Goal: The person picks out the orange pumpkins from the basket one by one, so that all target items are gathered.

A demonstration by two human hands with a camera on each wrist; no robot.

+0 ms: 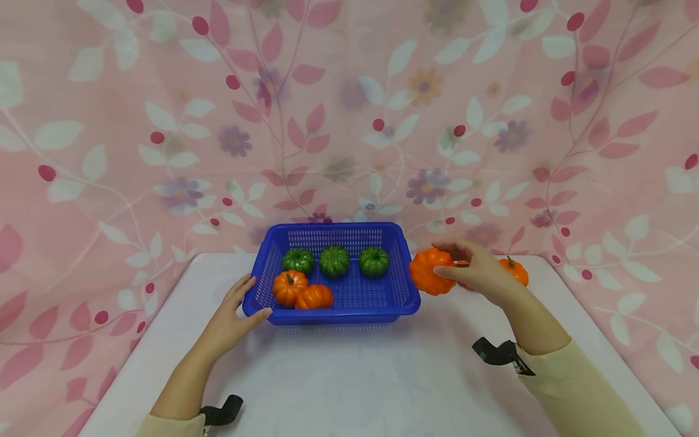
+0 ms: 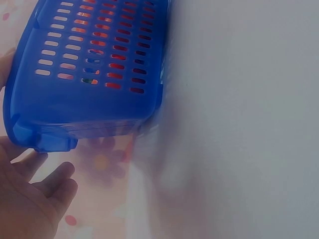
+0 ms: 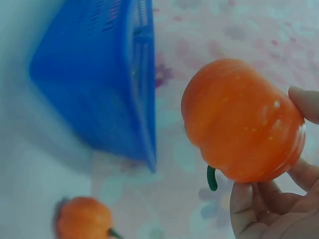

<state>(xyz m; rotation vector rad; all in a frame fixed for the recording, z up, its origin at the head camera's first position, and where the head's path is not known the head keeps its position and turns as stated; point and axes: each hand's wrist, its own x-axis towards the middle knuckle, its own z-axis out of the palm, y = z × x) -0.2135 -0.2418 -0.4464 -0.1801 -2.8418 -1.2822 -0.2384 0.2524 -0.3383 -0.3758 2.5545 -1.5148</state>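
My right hand [image 1: 477, 271] grips an orange toy pumpkin [image 1: 431, 273] between thumb and fingers, just off the right end of a blue plastic basket [image 1: 341, 312]. Its green stem shows below the pumpkin [image 3: 241, 122] in the right wrist view. At the basket's left front corner rests my left hand [image 1: 229, 318], the thumb on the front rim and the fingers spread along the left side. Inside the basket, green pumpkins [image 1: 334, 261] line the back; two orange pumpkins [image 1: 290, 287] lie touching at the front left.
Another orange pumpkin [image 1: 514, 272] sits on the white table [image 1: 349, 376] beyond my right wrist. A further orange piece beside it is mostly hidden by that hand. Behind the table hangs a pink floral cloth [image 1: 349, 121].
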